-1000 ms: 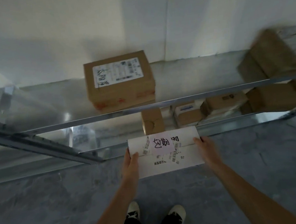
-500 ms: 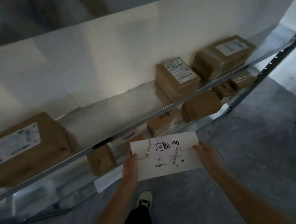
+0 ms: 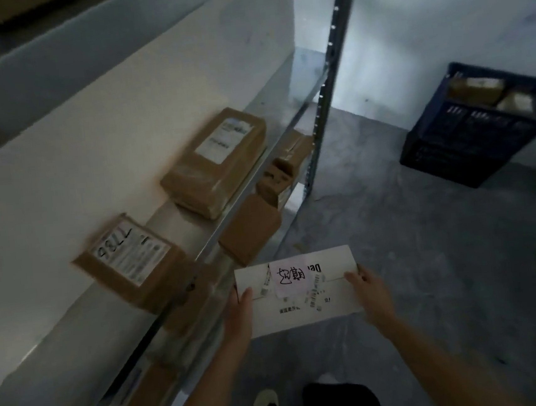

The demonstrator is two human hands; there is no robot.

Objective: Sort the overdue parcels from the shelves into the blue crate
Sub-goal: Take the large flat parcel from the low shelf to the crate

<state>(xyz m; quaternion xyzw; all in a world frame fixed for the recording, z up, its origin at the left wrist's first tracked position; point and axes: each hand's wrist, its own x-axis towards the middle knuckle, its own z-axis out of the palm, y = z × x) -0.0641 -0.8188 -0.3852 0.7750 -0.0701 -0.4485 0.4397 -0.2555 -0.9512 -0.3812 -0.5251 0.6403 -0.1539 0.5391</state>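
I hold a flat white parcel with a pink handwritten note and barcode stickers in front of my waist. My left hand grips its left edge and my right hand grips its right edge. The blue crate stands on the floor at the far right against the wall, with a few brown parcels inside. On the metal shelves at my left lie brown cardboard parcels, one marked 7736 and a larger one beyond it.
More brown boxes sit on the lower shelves. A perforated steel upright marks the rack's end. Grey concrete floor stretches between me and the crate. My feet show at the bottom edge.
My view has swung to the right along the shelves, bringing the rack's end and the blue crate into sight. Both hands keep the same grip on the white parcel.
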